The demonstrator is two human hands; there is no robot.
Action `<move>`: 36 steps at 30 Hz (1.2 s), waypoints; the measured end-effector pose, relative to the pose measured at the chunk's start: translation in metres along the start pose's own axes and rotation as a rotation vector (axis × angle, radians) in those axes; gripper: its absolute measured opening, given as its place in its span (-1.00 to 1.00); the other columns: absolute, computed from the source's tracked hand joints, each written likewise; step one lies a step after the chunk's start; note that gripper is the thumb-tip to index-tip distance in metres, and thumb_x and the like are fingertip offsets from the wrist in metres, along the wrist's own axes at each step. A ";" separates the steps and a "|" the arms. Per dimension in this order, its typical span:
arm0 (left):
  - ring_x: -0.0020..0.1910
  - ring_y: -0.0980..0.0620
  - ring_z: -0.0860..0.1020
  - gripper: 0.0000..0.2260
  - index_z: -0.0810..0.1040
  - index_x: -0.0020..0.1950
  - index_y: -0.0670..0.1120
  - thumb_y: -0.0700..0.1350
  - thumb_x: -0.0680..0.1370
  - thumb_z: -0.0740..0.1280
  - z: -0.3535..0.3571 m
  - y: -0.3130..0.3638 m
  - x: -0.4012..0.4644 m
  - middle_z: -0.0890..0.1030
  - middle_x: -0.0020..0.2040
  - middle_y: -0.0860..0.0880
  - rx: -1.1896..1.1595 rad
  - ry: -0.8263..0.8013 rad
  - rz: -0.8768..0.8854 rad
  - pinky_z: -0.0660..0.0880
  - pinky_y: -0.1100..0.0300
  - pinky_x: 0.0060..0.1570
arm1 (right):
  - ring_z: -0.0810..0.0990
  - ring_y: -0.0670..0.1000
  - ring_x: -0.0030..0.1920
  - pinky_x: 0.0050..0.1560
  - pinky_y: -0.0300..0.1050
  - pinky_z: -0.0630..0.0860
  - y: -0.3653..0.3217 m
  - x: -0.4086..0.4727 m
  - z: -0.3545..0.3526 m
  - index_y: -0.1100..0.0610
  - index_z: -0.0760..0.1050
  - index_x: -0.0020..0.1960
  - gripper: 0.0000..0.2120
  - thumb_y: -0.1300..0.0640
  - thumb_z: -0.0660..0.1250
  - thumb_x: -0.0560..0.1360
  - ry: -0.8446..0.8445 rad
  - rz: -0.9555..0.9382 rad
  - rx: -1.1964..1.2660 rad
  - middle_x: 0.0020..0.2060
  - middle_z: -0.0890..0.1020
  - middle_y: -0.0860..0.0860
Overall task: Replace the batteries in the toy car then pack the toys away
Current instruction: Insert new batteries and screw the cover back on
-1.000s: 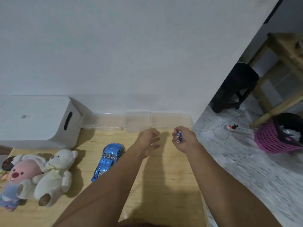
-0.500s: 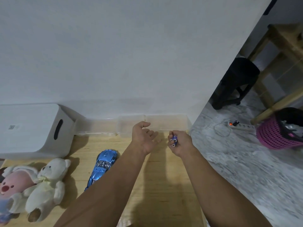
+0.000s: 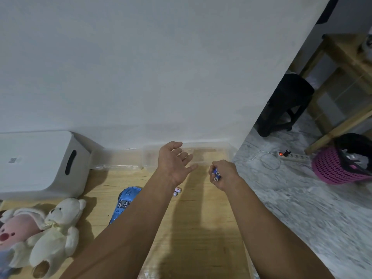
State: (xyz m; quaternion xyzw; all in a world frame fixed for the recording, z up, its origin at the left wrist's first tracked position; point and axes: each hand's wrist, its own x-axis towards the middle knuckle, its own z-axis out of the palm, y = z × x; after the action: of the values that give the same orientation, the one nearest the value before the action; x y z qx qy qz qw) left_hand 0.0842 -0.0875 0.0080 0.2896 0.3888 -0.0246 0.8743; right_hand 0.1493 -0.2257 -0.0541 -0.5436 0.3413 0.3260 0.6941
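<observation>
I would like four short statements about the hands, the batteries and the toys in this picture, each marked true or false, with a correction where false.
1. The right hand grips blue batteries. True.
2. The left hand holds the toy car. False: it is open and holds nothing; the car lies on the wooden table.
3. Two small batteries lie on the table by the left wrist. True.
4. The white teddy bear sits inside the clear box. False: it lies on the table, left of the car.
</observation>
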 end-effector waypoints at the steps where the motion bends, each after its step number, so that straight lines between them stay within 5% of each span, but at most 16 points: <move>1: 0.30 -0.17 0.43 -0.41 0.19 0.51 -0.23 -0.12 0.51 0.23 0.000 0.001 0.000 0.37 0.23 -0.19 0.004 -0.003 0.000 0.33 -0.27 0.31 | 0.42 -0.05 -0.45 -0.55 -0.31 0.26 0.000 -0.001 0.001 0.23 0.42 -0.11 -0.89 0.37 0.17 0.53 -0.008 -0.001 0.023 -0.33 0.46 0.08; 4: 0.32 -0.17 0.42 -0.41 0.18 0.52 -0.22 -0.12 0.51 0.22 0.001 0.002 -0.003 0.37 0.24 -0.19 0.004 -0.009 -0.001 0.33 -0.27 0.32 | 0.48 0.02 -0.39 -0.48 -0.21 0.49 -0.002 -0.004 0.005 0.28 0.42 0.04 -0.89 0.39 0.21 0.53 -0.079 -0.024 0.201 -0.21 0.48 0.18; 8: 0.36 -0.17 0.40 -0.41 0.17 0.53 -0.22 -0.11 0.52 0.22 0.002 0.004 -0.007 0.33 0.39 -0.22 -0.009 -0.021 -0.007 0.35 -0.26 0.31 | 0.54 0.19 -0.27 0.05 0.18 0.59 -0.006 -0.003 0.011 0.31 0.40 -0.02 -0.94 0.39 0.17 0.53 -0.158 -0.054 0.374 -0.14 0.49 0.28; 12: 0.34 -0.17 0.42 -0.42 0.19 0.52 -0.21 -0.11 0.52 0.22 0.002 0.006 -0.009 0.34 0.33 -0.21 -0.016 -0.031 -0.007 0.40 -0.24 0.24 | 0.51 0.14 -0.32 0.03 0.17 0.60 -0.009 -0.009 0.013 0.32 0.42 -0.02 -0.90 0.37 0.16 0.50 -0.211 -0.079 0.438 -0.07 0.48 0.29; 18: 0.31 -0.16 0.45 -0.46 0.24 0.49 -0.20 -0.10 0.53 0.23 -0.004 0.003 -0.009 0.36 0.32 -0.19 -0.001 -0.036 -0.023 0.39 -0.25 0.27 | 0.54 0.31 0.09 0.00 0.11 0.60 -0.007 -0.007 0.014 0.31 0.41 0.24 -0.72 0.32 0.27 0.53 -0.121 -0.100 0.335 0.23 0.39 0.29; 21: 0.31 -0.15 0.46 -0.52 0.32 0.44 -0.18 -0.09 0.53 0.24 -0.007 0.001 -0.008 0.37 0.34 -0.17 0.018 -0.028 -0.020 0.45 -0.22 0.20 | 0.59 0.23 0.04 -0.05 0.03 0.62 -0.006 -0.003 0.012 0.37 0.41 0.26 -0.66 0.23 0.33 0.56 -0.028 -0.149 0.259 0.12 0.48 0.27; 23: 0.30 -0.14 0.47 -0.63 0.42 0.33 -0.14 -0.09 0.53 0.25 -0.010 0.000 -0.007 0.38 0.35 -0.16 0.072 -0.020 -0.009 0.43 -0.20 0.24 | 0.63 0.16 -0.10 0.03 0.02 0.63 -0.004 0.001 0.009 0.43 0.49 0.06 -0.76 0.24 0.36 0.54 0.073 -0.201 0.178 -0.06 0.57 0.24; 25: 0.27 -0.11 0.48 -0.77 0.51 0.16 -0.07 -0.09 0.53 0.27 -0.010 -0.004 -0.006 0.39 0.34 -0.12 0.248 0.007 0.013 0.43 -0.14 0.26 | 0.64 0.10 -0.23 -0.06 0.02 0.66 -0.002 0.004 0.004 0.33 0.52 -0.18 -0.83 0.23 0.40 0.51 0.175 -0.237 0.061 -0.23 0.60 0.17; 27: 0.27 -0.08 0.47 -0.70 0.51 0.25 -0.06 -0.09 0.52 0.31 -0.012 -0.013 -0.003 0.41 0.37 -0.08 0.600 0.083 0.084 0.44 -0.01 0.17 | 0.62 0.05 -0.34 -0.20 0.03 0.67 0.002 0.010 -0.002 0.31 0.54 -0.17 -0.82 0.19 0.44 0.47 0.272 -0.283 -0.064 -0.30 0.60 0.14; 29: 0.42 -0.08 0.35 -0.42 0.29 0.51 -0.09 -0.07 0.50 0.35 -0.018 -0.024 0.001 0.30 0.50 -0.07 1.039 0.139 0.234 0.38 0.03 0.29 | 0.64 0.08 -0.26 -0.13 0.08 0.66 0.005 0.014 -0.006 0.28 0.54 -0.01 -0.70 0.09 0.49 0.41 0.393 -0.364 -0.255 -0.16 0.64 0.14; 32: 0.51 -0.07 0.17 -0.30 0.07 0.58 -0.09 -0.07 0.51 0.32 -0.027 -0.036 0.004 0.03 0.60 -0.02 1.675 0.054 0.437 0.29 0.07 0.39 | 0.59 0.15 0.01 -0.03 -0.01 0.53 0.010 0.011 -0.011 0.15 0.42 0.17 -0.59 0.04 0.47 0.42 0.518 -0.547 -0.640 0.10 0.56 0.09; 36: 0.48 -0.10 0.23 -0.20 -0.12 0.60 -0.09 -0.07 0.52 0.33 -0.038 -0.044 0.015 -0.23 0.59 0.05 1.980 -0.059 0.271 0.39 0.00 0.31 | 0.56 0.13 -0.02 -0.08 -0.08 0.45 0.017 0.010 -0.016 0.06 0.48 0.22 -0.69 0.11 0.39 0.50 0.475 -0.712 -0.900 0.18 0.45 0.08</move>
State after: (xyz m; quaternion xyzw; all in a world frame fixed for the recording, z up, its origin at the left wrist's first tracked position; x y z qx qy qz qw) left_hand 0.0579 -0.1012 -0.0442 0.9286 0.1351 -0.2447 0.2439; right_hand 0.1391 -0.2371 -0.0740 -0.9212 0.1133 0.0565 0.3680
